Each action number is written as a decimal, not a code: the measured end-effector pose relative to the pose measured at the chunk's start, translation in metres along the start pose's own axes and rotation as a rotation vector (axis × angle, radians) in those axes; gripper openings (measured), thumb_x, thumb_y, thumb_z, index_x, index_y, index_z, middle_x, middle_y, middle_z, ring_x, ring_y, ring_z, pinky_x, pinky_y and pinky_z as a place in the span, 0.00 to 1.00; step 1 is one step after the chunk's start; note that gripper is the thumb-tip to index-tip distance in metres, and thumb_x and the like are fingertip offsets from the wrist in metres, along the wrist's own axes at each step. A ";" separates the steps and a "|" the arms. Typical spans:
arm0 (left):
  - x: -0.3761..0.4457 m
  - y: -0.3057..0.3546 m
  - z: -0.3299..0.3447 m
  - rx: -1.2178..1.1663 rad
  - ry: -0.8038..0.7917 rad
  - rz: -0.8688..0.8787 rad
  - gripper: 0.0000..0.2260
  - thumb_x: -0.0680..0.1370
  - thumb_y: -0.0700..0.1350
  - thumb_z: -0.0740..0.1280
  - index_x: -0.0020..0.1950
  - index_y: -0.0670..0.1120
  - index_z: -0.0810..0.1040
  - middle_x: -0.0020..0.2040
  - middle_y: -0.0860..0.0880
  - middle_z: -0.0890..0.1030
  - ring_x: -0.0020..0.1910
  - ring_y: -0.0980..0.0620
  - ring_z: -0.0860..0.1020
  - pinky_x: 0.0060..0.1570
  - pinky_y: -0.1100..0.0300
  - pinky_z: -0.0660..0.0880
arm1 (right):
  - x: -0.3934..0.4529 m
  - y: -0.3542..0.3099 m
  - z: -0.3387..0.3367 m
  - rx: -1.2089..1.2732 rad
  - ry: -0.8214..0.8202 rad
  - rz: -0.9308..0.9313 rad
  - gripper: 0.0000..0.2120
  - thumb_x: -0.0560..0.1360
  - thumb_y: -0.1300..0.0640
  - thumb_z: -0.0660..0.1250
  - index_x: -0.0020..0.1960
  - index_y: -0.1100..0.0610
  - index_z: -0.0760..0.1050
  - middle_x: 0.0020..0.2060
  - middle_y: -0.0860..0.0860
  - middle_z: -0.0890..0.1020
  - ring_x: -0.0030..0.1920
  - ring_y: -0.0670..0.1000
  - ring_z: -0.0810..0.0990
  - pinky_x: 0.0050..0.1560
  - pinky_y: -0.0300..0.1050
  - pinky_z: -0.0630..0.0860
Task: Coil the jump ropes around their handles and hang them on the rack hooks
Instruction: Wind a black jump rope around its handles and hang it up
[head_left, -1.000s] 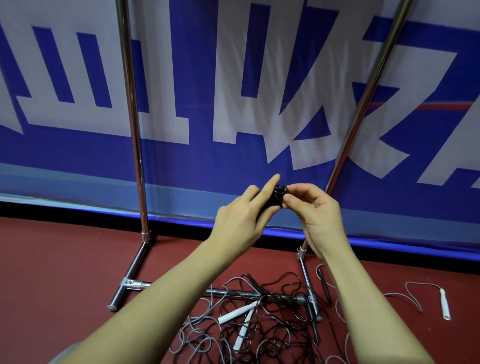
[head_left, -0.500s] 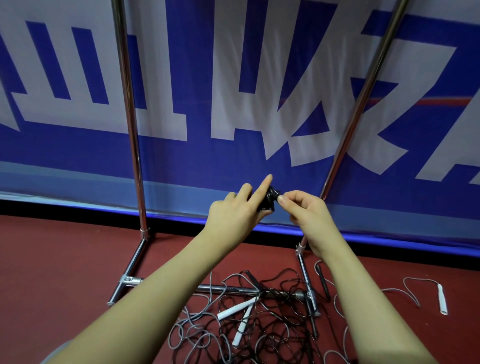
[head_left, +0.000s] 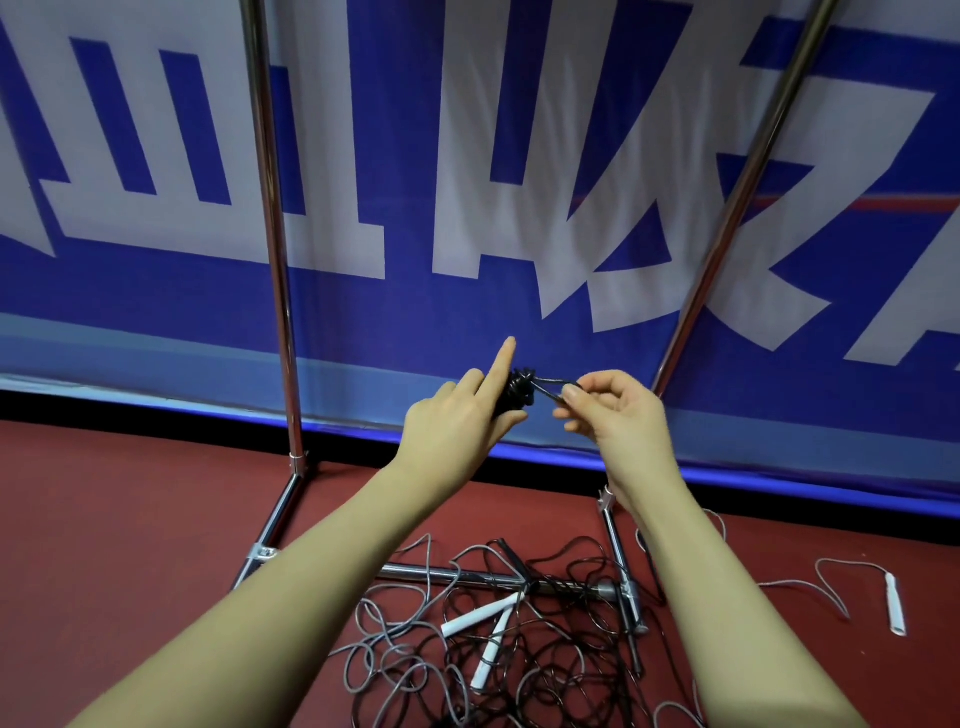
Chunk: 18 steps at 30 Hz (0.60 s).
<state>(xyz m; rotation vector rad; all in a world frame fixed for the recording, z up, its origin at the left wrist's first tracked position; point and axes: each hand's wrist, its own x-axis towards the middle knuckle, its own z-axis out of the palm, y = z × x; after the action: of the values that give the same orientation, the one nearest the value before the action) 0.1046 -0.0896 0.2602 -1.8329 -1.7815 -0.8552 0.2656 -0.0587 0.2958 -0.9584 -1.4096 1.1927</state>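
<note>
The coiling of one black jump rope (head_left: 521, 392) is nearly finished, judging by the tight bundle held up in front of the blue banner (head_left: 519, 156). The left hand (head_left: 457, 426) grips the wound handles, its index finger pointing straight up, while the right hand (head_left: 613, 410) pinches a small free loop (head_left: 553, 391) drawn out of the bundle's top (probably the hanging loop). The next move would be to snug that loop and lift it to a hook on the rack (head_left: 278, 312); no hooks are in view. More ropes (head_left: 498, 639) lie tangled on the floor (head_left: 130, 519) below.
</note>
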 end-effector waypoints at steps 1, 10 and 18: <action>0.000 0.000 0.000 -0.007 0.015 0.008 0.28 0.74 0.60 0.55 0.72 0.50 0.67 0.33 0.50 0.71 0.24 0.50 0.72 0.17 0.66 0.55 | 0.000 -0.001 0.002 0.011 0.040 -0.023 0.06 0.76 0.66 0.68 0.42 0.59 0.74 0.33 0.53 0.80 0.32 0.45 0.79 0.36 0.36 0.76; -0.010 0.001 -0.004 -0.131 -0.025 0.111 0.26 0.79 0.59 0.57 0.75 0.51 0.66 0.37 0.49 0.73 0.32 0.46 0.75 0.26 0.60 0.65 | 0.007 -0.009 0.003 -0.015 0.318 -0.203 0.08 0.74 0.66 0.69 0.40 0.54 0.77 0.33 0.49 0.79 0.31 0.40 0.76 0.39 0.37 0.75; -0.005 -0.003 -0.027 -0.046 0.138 0.071 0.24 0.77 0.57 0.58 0.70 0.49 0.73 0.34 0.49 0.71 0.28 0.47 0.70 0.28 0.60 0.64 | -0.008 -0.037 0.018 -0.011 0.221 -0.371 0.10 0.75 0.66 0.68 0.43 0.52 0.78 0.36 0.47 0.81 0.36 0.42 0.78 0.38 0.36 0.75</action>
<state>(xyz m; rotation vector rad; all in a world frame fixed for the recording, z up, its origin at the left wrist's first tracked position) 0.0982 -0.1115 0.2754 -1.8079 -1.6151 -0.9782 0.2508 -0.0765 0.3311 -0.7674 -1.3447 0.7806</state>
